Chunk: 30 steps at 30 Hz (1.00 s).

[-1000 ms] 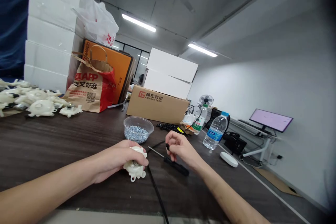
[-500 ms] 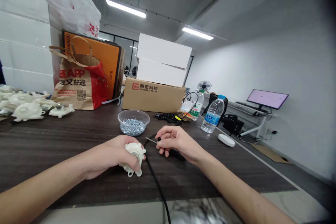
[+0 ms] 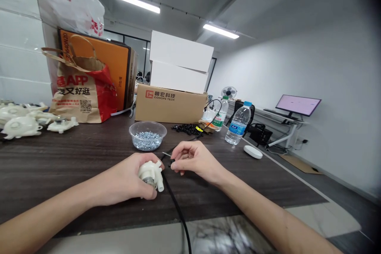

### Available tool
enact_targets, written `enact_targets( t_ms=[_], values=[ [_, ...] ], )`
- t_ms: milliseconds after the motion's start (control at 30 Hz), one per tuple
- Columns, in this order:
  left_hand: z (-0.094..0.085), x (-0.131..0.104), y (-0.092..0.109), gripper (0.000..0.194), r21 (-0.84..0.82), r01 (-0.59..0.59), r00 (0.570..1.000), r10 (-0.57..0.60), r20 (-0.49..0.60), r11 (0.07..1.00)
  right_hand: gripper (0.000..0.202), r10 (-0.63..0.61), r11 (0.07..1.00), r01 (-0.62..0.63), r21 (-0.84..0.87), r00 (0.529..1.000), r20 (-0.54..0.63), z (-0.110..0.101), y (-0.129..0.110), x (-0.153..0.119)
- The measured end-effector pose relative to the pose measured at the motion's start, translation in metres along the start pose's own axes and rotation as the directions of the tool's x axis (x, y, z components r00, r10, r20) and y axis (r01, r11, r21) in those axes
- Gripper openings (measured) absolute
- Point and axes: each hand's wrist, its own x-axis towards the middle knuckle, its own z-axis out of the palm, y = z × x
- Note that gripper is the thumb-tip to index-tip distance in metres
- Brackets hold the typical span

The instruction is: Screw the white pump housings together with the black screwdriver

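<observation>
My left hand (image 3: 131,178) is closed round a white plastic pump housing (image 3: 150,170), which has a short spout pointing down and a metal part near my thumb. To its right, my right hand (image 3: 193,160) is closed on a screwdriver, whose thin metal shaft (image 3: 166,154) sticks out to the left. Its handle is hidden by the hand. A small black piece (image 3: 172,162) shows at the right fingertips. A clear plastic bowl (image 3: 148,129) of small silvery screws (image 3: 146,141) stands just beyond both hands.
A black cable (image 3: 177,208) crosses the table between my hands. Small black parts (image 3: 186,128) are heaped behind the bowl. More white housings (image 3: 22,127) lie at left. A paper bag (image 3: 83,95), cardboard box (image 3: 171,105), water bottle (image 3: 239,123) and white round object (image 3: 253,151) stand around.
My left hand has turned the pump housing, so its spout and side now show. My right hand stays close by, with the screwdriver shaft still pointing left. The camera view has shifted slightly.
</observation>
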Motion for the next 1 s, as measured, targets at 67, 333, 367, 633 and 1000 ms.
enact_targets(
  t_ms=[67,333,367,633,1000],
  values=[
    [0.002,0.0,0.0,0.048,-0.002,-0.007,1.0,0.007,0.004,1.0,0.031,0.002,1.0,-0.002,0.029,1.0,0.001,0.005,0.001,0.0],
    [0.009,-0.008,0.009,0.047,0.011,-0.045,0.999,0.045,0.018,0.999,0.022,-0.031,0.999,0.032,0.019,0.999,-0.038,0.019,0.003,-0.004],
    [0.009,-0.009,0.011,0.045,-0.006,-0.053,0.998,0.053,0.03,0.999,0.021,-0.042,0.999,0.042,0.009,0.998,-0.052,0.02,0.003,-0.004],
    [0.013,-0.008,0.011,0.017,-0.029,-0.151,0.984,0.147,-0.095,0.988,0.016,-0.208,0.968,0.189,-0.167,0.972,-0.108,0.028,0.005,-0.012],
    [0.014,-0.005,0.012,0.013,0.063,-0.118,0.971,0.128,-0.203,0.991,0.025,-0.137,0.986,0.13,-0.101,0.988,-0.067,0.023,0.006,-0.009]
  ],
)
